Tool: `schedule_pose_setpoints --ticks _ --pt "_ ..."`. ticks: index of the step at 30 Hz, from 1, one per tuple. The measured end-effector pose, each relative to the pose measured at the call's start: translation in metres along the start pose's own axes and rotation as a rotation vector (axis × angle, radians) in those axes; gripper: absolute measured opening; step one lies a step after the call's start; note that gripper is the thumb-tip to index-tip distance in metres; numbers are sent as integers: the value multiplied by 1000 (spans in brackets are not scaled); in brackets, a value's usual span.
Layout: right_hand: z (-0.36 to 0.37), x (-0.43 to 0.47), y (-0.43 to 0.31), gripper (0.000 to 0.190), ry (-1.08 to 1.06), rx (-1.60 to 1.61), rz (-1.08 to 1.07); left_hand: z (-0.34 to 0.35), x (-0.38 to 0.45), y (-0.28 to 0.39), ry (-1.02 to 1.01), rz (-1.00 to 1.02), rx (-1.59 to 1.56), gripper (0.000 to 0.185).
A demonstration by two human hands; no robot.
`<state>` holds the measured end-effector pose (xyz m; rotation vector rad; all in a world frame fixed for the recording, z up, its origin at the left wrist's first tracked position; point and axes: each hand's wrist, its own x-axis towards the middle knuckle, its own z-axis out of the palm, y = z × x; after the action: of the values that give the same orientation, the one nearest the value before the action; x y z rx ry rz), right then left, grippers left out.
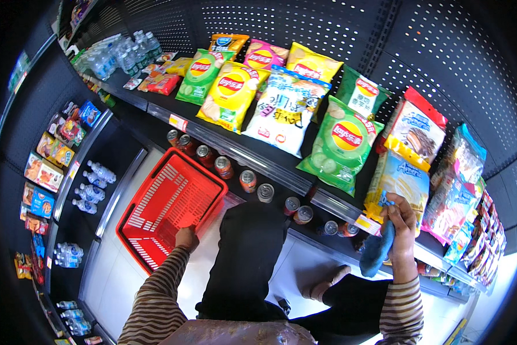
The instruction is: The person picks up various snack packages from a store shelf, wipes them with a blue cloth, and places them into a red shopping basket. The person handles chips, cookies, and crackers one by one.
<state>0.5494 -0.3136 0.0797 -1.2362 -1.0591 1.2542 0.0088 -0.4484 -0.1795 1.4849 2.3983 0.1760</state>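
My right hand [400, 233] is raised at the shelf edge on the right. Its fingers pinch a small blue-and-white item [384, 199], too small to identify, and a blue cloth [377, 252] hangs from the same hand. Right behind it stands a yellow and blue snack bag [403, 181]. On the left, my left hand [187, 239] is closed on the rim of a red plastic shopping basket [172, 207]. Only the basket's slotted walls and bottom show inside it. A green Lay's chip bag [342, 144] leans on the shelf left of my right hand.
Chip bags, including a yellow one [232, 95] and a white one [284, 112], line the upper shelf [241, 144]. Several drink cans [247, 180] stand below. Water bottles [90, 192] and boxed snacks [43, 202] fill the left shelves. My knee [252, 254] is between the hands.
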Motion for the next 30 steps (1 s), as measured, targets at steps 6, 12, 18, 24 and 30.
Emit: schedule_pose_setpoints --ticks 6,12,18,24,30 --pt "3 3 1 29 -19 -109 -50 8 6 -5 -8 -2 49 25" --pt "15 11 -14 28 -21 -50 -146 3 11 -1 -32 -6 80 30" --pt "32 2 -24 27 -86 10 -170 11 9 -11 -7 3 59 29" --pt "27 -3 -19 28 -98 -12 -209 35 -17 4 -33 -5 71 29" --pt "18 -34 -38 28 -60 28 -186 41 -60 55 -128 36 67 25"
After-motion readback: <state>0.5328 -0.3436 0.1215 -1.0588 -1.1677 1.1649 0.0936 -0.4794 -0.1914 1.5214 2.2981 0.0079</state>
